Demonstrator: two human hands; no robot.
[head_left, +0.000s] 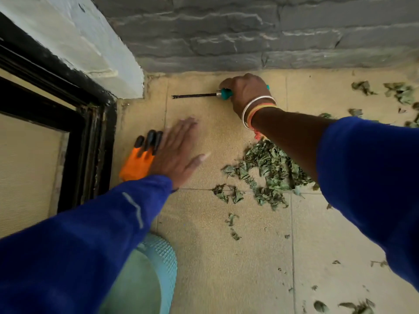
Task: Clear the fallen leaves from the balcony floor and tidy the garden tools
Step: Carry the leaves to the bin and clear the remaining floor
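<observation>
Gardening glove [136, 164], orange with black claw tips, lies flat on the balcony floor [226, 245] at the left, just beside the black door frame [88, 155], its claws pointing up toward the white wall corner [79, 41]. Over the glove's right edge reaches the left hand [179, 152], out of a blue sleeve [90, 234], palm down, with its fingers [181, 130] straight and close together and the thumb spread out to the right. The hand is blurred, and whether it touches the glove or the floor cannot be told. Further up and to the right, near the foot of the grey stone wall [249, 37], the teal-handled tool [204, 94] lies level along the floor, its thin dark shaft ending in a small forked tip that points left. The right hand [247, 91] is closed round the teal handle, knuckles up, so that only the two ends of the handle show. Bangles [258, 107] and a coloured thread sit on the wrist. Below that forearm, in the middle of the floor and apart from both tools, is a loose pile of dry green leaves [272, 173], with a few stray bits just left of it and below it. More scattered leaves [403, 91] lie at the far right by the wall, and leaf scraps [320, 306] dot the bottom right corner.
</observation>
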